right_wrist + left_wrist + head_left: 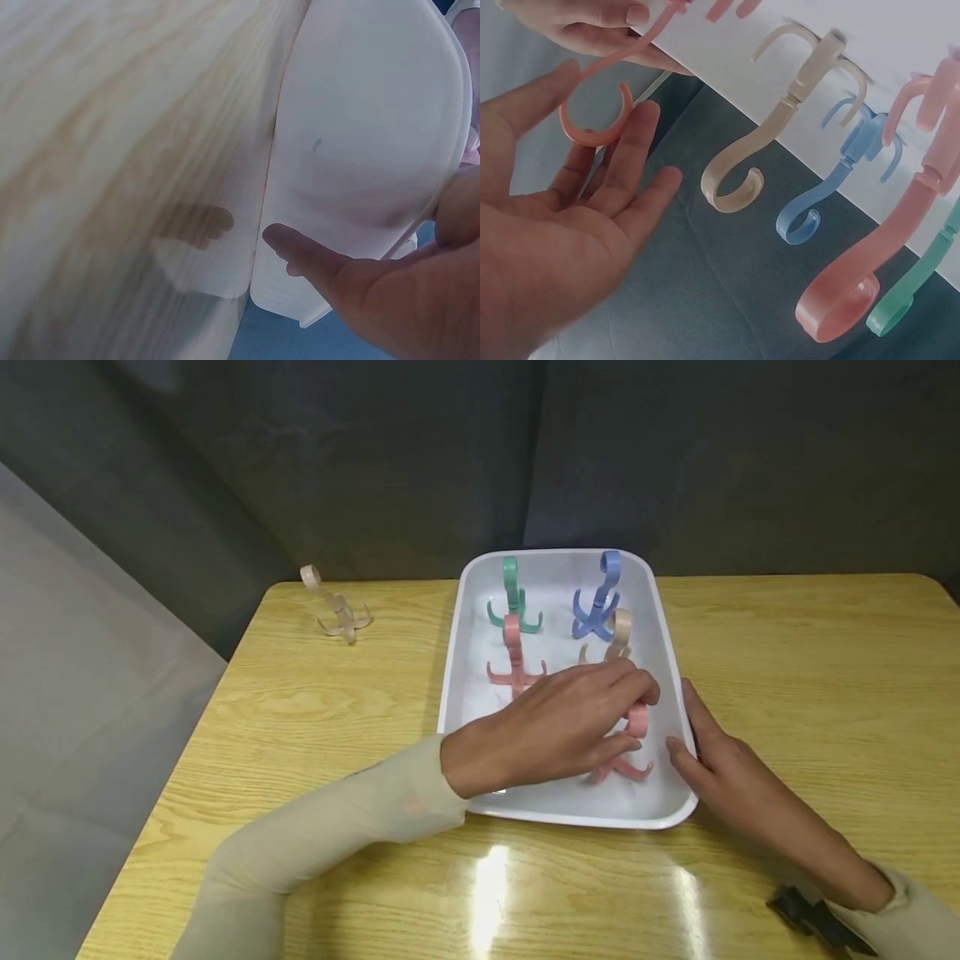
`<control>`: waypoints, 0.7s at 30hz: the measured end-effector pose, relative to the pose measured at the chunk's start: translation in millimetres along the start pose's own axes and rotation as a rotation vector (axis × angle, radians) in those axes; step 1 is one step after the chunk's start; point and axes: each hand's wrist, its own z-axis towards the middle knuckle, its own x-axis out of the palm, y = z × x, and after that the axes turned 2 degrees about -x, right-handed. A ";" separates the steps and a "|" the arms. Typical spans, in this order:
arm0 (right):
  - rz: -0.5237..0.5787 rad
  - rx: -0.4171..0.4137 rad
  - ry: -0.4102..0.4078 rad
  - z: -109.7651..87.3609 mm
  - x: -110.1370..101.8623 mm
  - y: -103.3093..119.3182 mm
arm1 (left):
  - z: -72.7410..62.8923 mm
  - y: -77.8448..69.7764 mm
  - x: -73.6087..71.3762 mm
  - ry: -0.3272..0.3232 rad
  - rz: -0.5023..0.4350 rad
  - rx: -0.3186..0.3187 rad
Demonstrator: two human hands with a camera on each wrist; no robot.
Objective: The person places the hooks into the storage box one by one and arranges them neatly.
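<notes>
A white plastic tray [562,817] holds several claw-footed plastic hooks standing upright. My left hand [562,718] reaches over it and loosely pinches the curled top of a pink hook [619,56] between thumb and fingers; its clawed foot sits at the tray's near right. My right hand [723,772] grips the tray's right side, thumb over the rim and fingers along the outer wall [352,150]. Around the left hand stand a second pink hook [513,652], a beige hook [780,120], a blue hook [600,602] and a green hook [512,585].
Another beige hook [341,614] stands on the wooden table [337,693], left of the tray. Dark cloth [375,468] hangs behind the table's back edge. A black strap-like object [813,918] lies by the right sleeve.
</notes>
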 end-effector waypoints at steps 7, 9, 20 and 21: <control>-0.007 -0.015 -0.012 0.4 0.5 -1.2 | -1.4 1.5 2.5 -0.030 -0.013 0.039; -0.005 -0.008 -0.006 0.7 0.7 -0.8 | -1.5 1.8 2.9 -0.024 -0.013 0.043; -0.013 0.004 -0.001 0.9 0.3 0.2 | -1.0 -0.7 5.4 0.015 0.011 0.043; -0.013 0.005 0.000 0.9 0.3 0.4 | -1.2 -0.9 5.6 0.017 0.015 0.046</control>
